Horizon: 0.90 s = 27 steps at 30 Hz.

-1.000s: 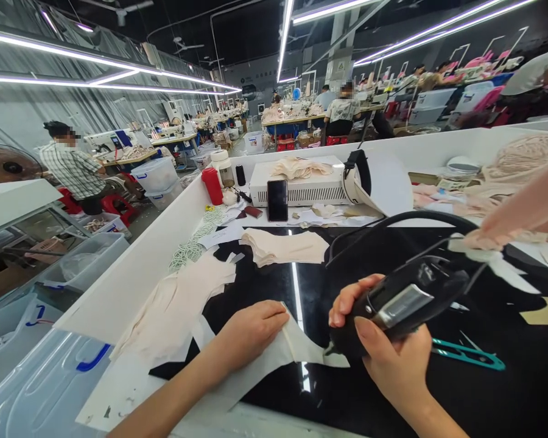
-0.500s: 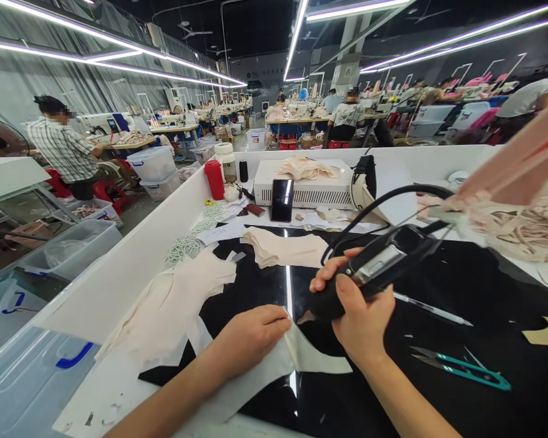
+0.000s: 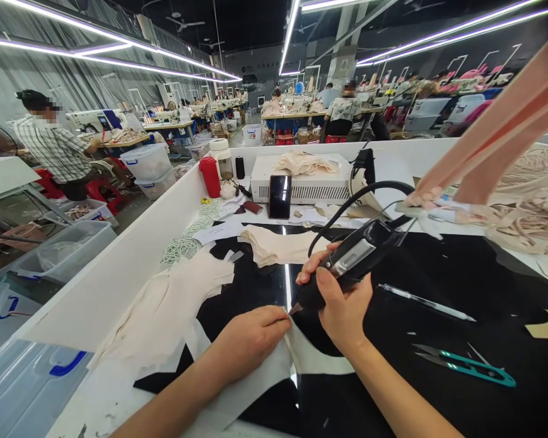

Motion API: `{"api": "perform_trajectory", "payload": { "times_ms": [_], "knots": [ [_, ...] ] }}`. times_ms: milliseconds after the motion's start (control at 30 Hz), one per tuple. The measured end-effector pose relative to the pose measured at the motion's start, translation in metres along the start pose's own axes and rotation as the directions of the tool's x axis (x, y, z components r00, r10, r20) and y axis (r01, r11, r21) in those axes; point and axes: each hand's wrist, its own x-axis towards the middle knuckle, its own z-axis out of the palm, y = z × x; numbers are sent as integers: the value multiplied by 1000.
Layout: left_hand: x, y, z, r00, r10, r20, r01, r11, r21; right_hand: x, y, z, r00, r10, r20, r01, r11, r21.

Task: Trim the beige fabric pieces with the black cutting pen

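My left hand [image 3: 251,337] is closed at the upper edge of a pale fabric piece [image 3: 322,359], pinching it between thumb and fingers. This piece lies on the glossy black work surface [image 3: 420,328], and a raised fold or seam runs down from my fingertips. My right hand [image 3: 342,304] wraps round a black corded handheld tool [image 3: 351,261] with a silver plate on its side. The tool's small coppery tip [image 3: 295,309] points at the fabric edge, right beside my left fingertips. Whether the tip touches the cloth I cannot tell.
Stacked pale fabric pieces lie at left [image 3: 164,310] and behind [image 3: 283,244]. Teal thread snips [image 3: 470,365] and a pen [image 3: 427,302] lie at right. A phone [image 3: 280,196] leans on a white vented box [image 3: 301,176]. Pink strips [image 3: 479,140] hang at the tool's cord.
My right hand has brought the tool leftward, so its tip is now at my left fingertips. My left hand keeps its pinch on the fabric. The view has shifted slightly.
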Motion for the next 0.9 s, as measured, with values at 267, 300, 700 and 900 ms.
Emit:
{"api": "perform_trajectory", "payload": {
  "times_ms": [267, 300, 700, 900],
  "knots": [
    [0, 0, 0, 1000, 14, -25, -14, 1000, 12, -1, 0, 1, 1000, -19, 8, 19, 1000, -14],
    [0, 0, -1, 999, 21, -32, -21, 1000, 16, -2, -1, 0, 1000, -9, 8, 9, 1000, -17],
    [-3, 0, -3, 1000, -4, 3, 4, 1000, 3, -7, -9, -6, 1000, -8, -25, 8, 1000, -13],
    [-3, -1, -4, 1000, -3, 16, 3, 1000, 7, -8, -6, -4, 1000, -28, -9, 27, 1000, -8]
  ]
}}
